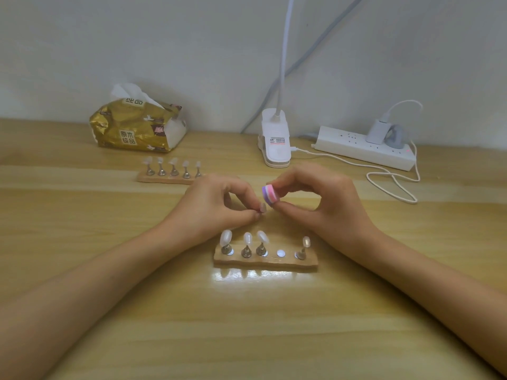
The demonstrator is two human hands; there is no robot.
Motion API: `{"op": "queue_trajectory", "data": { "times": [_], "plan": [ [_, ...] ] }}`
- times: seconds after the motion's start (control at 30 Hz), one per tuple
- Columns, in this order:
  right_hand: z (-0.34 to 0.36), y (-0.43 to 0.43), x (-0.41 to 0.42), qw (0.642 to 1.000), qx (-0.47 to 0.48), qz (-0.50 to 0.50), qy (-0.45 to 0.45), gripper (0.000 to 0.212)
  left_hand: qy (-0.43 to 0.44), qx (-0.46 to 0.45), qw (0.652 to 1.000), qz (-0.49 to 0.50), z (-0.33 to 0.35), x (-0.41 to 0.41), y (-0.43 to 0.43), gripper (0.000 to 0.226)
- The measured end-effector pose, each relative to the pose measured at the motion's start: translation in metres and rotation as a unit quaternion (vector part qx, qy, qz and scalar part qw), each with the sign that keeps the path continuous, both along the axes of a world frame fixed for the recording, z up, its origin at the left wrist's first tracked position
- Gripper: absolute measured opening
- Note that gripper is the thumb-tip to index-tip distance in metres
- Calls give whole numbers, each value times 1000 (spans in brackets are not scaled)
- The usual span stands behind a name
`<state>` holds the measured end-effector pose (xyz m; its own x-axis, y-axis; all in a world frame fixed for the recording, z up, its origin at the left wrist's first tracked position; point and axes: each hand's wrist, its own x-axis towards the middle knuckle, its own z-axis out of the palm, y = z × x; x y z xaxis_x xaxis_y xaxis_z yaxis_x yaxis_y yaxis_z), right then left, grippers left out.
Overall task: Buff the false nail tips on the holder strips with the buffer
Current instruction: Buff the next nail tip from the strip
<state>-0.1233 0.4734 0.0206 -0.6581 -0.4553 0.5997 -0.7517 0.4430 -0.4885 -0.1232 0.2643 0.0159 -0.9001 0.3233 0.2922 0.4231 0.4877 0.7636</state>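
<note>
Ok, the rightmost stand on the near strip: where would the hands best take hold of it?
I'd pinch the rightmost stand by its metal base, low, coming from above. Its nail tip sits on top, so stay under it; the bare magnet spot on its left and the strip end on its right leave finger room.

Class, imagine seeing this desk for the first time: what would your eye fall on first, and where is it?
The pink-and-purple striped buffer block stands out at centre, pinched by the right hand beside the left hand, which pinches what looks like a small nail tip. Just nearer, the wooden holder strip carries four clear false nail tips, with one spot bare. The gold tissue pack glints at back left.
</note>
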Motion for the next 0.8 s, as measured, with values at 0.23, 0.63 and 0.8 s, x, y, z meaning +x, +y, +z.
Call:
{"op": "queue_trajectory", "data": {
  "times": [0.23, 0.63, 0.8],
  "plan": [
    [1, 0, 0, 1000, 9, 12, 23, 8, -17, 15, 1000, -12, 0, 0, -1, 20],
    [-1, 2, -5, 1000, 14, 14, 0, 8, -12, 14, 1000, -11, -1, 0, -1, 19],
    [-2, 0, -4, 1000, 20, 11, 5, 10, -13, 12, 1000, -8, -1, -2, -1, 16]
  ]
}}
